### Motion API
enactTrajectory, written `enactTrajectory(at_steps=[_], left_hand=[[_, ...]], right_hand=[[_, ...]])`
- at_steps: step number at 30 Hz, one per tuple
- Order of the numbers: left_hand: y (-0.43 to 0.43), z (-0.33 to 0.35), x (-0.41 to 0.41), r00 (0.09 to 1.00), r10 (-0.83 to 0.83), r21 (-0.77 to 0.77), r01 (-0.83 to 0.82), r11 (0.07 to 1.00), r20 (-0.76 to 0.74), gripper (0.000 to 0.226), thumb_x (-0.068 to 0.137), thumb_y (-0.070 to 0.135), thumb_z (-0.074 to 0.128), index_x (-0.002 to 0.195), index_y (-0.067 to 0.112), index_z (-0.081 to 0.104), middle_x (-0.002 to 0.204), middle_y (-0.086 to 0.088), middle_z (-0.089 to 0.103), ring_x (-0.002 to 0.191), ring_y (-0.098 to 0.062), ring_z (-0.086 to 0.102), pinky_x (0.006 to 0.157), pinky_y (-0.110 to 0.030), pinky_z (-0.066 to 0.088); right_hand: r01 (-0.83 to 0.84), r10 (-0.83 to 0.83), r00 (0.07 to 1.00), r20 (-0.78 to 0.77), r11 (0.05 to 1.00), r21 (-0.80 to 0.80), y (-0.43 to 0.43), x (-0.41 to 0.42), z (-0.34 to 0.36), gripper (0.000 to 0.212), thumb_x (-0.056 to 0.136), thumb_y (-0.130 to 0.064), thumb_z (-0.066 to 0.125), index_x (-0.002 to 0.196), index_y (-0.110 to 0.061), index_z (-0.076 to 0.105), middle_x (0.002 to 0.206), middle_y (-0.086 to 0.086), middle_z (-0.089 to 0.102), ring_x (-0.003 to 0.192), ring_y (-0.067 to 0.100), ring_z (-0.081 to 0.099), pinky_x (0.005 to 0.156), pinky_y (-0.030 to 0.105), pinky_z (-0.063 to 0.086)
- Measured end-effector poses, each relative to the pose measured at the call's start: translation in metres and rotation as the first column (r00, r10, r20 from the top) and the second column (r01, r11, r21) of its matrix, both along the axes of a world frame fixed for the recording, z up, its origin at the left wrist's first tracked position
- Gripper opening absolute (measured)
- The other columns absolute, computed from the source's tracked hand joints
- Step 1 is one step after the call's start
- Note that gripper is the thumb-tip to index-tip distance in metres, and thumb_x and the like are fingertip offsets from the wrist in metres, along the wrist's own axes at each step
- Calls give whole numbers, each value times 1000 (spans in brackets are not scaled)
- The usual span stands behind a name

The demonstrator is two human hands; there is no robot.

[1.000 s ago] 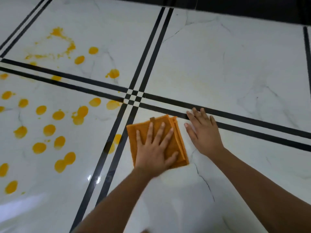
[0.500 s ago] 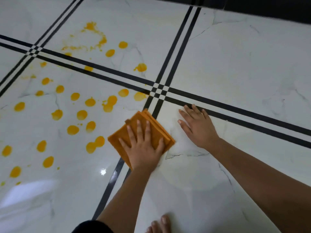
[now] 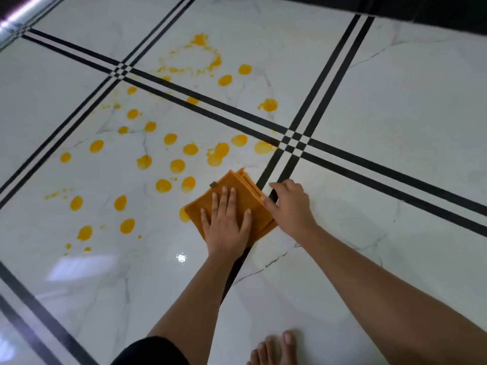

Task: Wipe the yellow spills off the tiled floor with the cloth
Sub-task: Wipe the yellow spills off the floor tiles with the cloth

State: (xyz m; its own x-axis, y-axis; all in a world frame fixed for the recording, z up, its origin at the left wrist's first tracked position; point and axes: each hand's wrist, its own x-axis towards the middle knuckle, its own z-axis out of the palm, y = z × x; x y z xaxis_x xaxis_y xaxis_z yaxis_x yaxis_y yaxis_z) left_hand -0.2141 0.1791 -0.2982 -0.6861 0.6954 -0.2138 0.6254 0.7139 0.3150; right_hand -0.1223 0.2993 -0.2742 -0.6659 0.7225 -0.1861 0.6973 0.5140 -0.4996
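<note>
A folded orange cloth [image 3: 233, 184] lies on the white marble-look tiled floor [image 3: 369, 106], just left of a black double stripe. My left hand [image 3: 226, 222] lies flat on the cloth with its fingers spread, pressing it down. My right hand [image 3: 290, 206] rests on the floor at the cloth's right edge, fingers bent, thumb touching the cloth. Several round yellow spills [image 3: 178, 165] dot the tile left of and beyond the cloth; one spill [image 3: 183, 214] peeks out at its left corner. A smeared yellow ring [image 3: 197, 56] marks the far tile.
Black double stripes cross at a junction [image 3: 292, 143] beyond the cloth. My bare foot [image 3: 274, 349] and a dark-clothed knee [image 3: 150, 351] sit at the bottom edge. A dark wall base [image 3: 421, 6] runs along the top right. A faint wet sheen shows on the tile to the right.
My left hand has slid the cloth leftward across the black stripe onto the spotted tile. My right hand has followed and now touches the cloth's edge. The view has shifted left.
</note>
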Motion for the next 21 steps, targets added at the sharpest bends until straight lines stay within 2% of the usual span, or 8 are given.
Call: enactTrajectory(at_steps=[5, 9, 10, 14, 16, 18, 19, 21], left_hand=[[-28, 10, -4, 996, 38, -10, -39, 999, -87, 74, 82, 62, 4, 148, 29, 8, 157, 5, 4, 144, -13, -6, 114, -40, -6], [-43, 28, -13, 984, 159, 10, -159, 987, -78, 70, 85, 57, 11, 148, 27, 12, 157, 6, 6, 144, -13, -5, 114, -41, -4], [-46, 31, -16, 982, 173, 9, -173, 985, -77, 69, 85, 56, 11, 148, 27, 11, 157, 6, 5, 144, -14, -5, 114, -42, -4], [-57, 40, -23, 970, 242, 16, -242, 970, -34, 60, 94, 54, 17, 148, 28, 8, 157, 5, 3, 144, -14, -6, 114, -43, -4], [-63, 43, -24, 970, 240, 12, -240, 971, -32, 58, 96, 50, 20, 148, 29, 6, 157, 6, 0, 143, -14, -8, 114, -42, -5], [-68, 43, -26, 973, 225, 11, -225, 974, -51, 58, 96, 49, 21, 148, 29, 6, 157, 7, -1, 143, -13, -8, 114, -41, -6], [-70, 42, -29, 969, 243, 22, -242, 970, -48, 58, 96, 49, 21, 149, 28, 6, 157, 6, 0, 143, -13, -8, 114, -41, -5], [-74, 38, -32, 957, 289, 34, -288, 957, -23, 58, 97, 47, 22, 149, 27, 6, 157, 6, 0, 143, -13, -8, 114, -41, -5]], right_hand=[[160, -182, 983, -25, 917, -365, -10, -32, 9, 41, 87, -33, 61, 118, -8, 51, 113, 10, 58, 106, 28, 55, 87, 40, 47], [144, -152, 988, 28, 841, -521, -10, -47, 17, 16, 90, -20, 57, 93, -4, 57, 86, 10, 59, 89, 28, 59, 71, 32, 46], [150, -160, 987, 31, 811, -566, -9, -48, 21, 17, 91, -19, 55, 92, -2, 59, 86, 10, 59, 89, 28, 59, 72, 32, 46], [153, -193, 981, 28, 672, -724, 0, -41, 43, 27, 94, -20, 50, 110, 0, 58, 110, 17, 60, 95, 27, 56, 77, 31, 47], [96, -147, 989, -9, 696, -712, 1, -40, 61, 26, 94, -17, 50, 112, -1, 57, 113, 18, 59, 88, 23, 54, 70, 29, 46], [58, -141, 987, -83, 776, -628, 4, -43, 79, 25, 91, -13, 53, 110, 1, 59, 110, 19, 60, 84, 23, 56, 70, 32, 46], [33, -131, 983, -131, 821, -571, 5, -48, 90, 23, 90, -12, 54, 107, 2, 60, 104, 18, 62, 84, 25, 58, 72, 34, 48], [-28, -65, 977, -202, 905, -425, 8, -57, 108, 16, 87, -12, 56, 98, -3, 61, 82, 10, 60, 77, 24, 57, 63, 31, 45]])
